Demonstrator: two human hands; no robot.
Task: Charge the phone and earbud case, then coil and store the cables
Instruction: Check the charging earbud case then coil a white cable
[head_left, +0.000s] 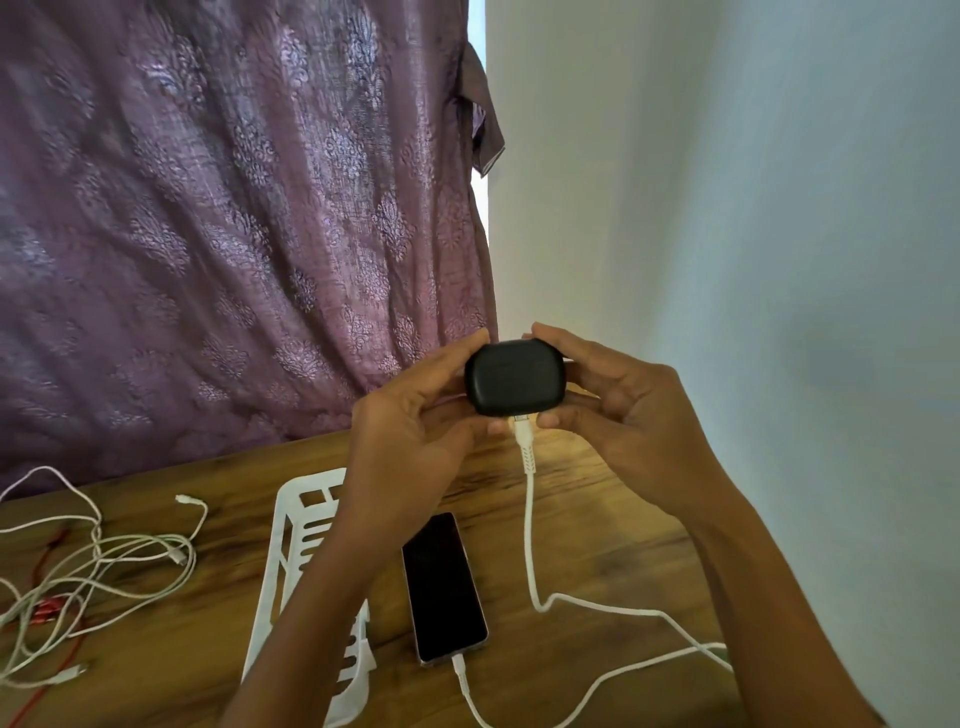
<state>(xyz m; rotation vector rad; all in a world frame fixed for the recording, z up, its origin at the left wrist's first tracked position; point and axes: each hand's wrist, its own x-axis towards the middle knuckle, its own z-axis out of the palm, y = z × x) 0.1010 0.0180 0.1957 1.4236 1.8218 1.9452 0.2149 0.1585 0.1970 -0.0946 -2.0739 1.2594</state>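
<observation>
I hold a black earbud case (513, 376) up above the wooden table (597, 530), gripped from both sides by my left hand (415, 431) and my right hand (618, 410). A white cable (530, 499) is plugged into the case's underside, and my fingertips pinch its connector. It hangs down and runs off to the right. A black phone (444, 584) lies screen up on the table below my hands, with a second white cable (467, 691) plugged into its near end.
A white slotted plastic basket (296, 525) lies on the table under my left forearm. A tangle of white and red cables (88, 566) is spread at the left. A purple patterned curtain (234, 208) hangs behind; a pale wall (727, 208) stands to the right.
</observation>
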